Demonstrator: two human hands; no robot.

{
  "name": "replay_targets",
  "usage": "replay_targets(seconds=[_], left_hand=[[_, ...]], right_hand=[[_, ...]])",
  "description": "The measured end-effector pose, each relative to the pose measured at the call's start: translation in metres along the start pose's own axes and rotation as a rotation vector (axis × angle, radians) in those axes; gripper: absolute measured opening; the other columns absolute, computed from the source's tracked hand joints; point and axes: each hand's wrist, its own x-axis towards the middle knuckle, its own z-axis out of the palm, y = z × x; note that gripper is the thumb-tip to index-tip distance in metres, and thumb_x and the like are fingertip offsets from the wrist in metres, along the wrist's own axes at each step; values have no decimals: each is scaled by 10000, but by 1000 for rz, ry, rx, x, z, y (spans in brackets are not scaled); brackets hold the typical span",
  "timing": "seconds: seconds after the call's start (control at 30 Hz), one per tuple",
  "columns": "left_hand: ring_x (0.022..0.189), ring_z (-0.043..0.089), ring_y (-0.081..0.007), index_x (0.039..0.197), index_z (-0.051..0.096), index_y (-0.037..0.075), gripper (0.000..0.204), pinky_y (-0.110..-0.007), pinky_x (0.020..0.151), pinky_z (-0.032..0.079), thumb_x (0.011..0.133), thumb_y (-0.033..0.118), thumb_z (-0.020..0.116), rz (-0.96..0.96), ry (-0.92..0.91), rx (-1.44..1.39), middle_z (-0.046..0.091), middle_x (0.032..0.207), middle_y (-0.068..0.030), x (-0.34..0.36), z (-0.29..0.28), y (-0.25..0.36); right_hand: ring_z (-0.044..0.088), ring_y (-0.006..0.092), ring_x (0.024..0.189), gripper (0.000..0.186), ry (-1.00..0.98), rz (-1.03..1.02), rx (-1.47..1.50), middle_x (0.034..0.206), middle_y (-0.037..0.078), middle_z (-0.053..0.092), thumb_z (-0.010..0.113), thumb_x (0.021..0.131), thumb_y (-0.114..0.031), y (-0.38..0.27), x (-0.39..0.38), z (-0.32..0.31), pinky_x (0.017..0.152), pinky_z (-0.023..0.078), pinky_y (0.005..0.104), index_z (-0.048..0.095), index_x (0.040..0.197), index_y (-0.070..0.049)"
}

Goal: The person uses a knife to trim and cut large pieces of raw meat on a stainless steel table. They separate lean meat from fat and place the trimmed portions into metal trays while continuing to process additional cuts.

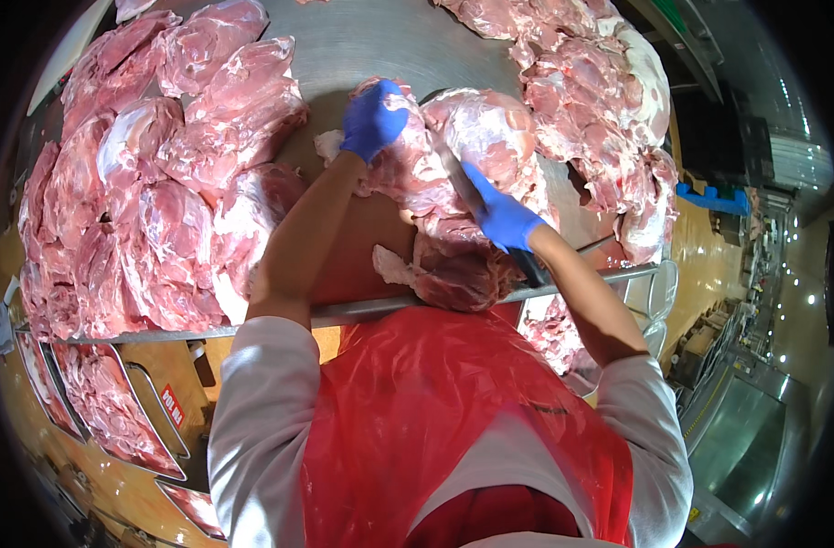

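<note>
Meat (399,169) is lying on the metal table (380,46); the left hand (376,121) is gripping its far end, the right hand (508,217) is holding a knife (460,181). Pulling taut, clear of the knife tip, is probably serving best.

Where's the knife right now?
In the head view, the knife is above the middle and slightly right, in the right hand. Its blade is over the meat, right of the left hand.
</note>
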Motion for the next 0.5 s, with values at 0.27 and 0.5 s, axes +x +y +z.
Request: replay_targets(seconds=[0.27,0.5], left_hand=[[636,533,-107,913,620,70,161,-281,625,498,776,84,703,-307,98,-228,564,717,-8,-33,-42,14],[838,586,-135,947,611,33,227,-281,731,486,823,185,724,-501,-582,-5,653,948,-52,11,-64,32]], right_hand=[[648,255,728,776,-82,-109,1,952,198,670,481,895,-23,33,-108,-30,674,519,394,181,1586,-210],[613,207,746,710,317,-195,767,996,211,653,455,927,-92,-11,-22,-10,661,520,349,200,1581,-205]])
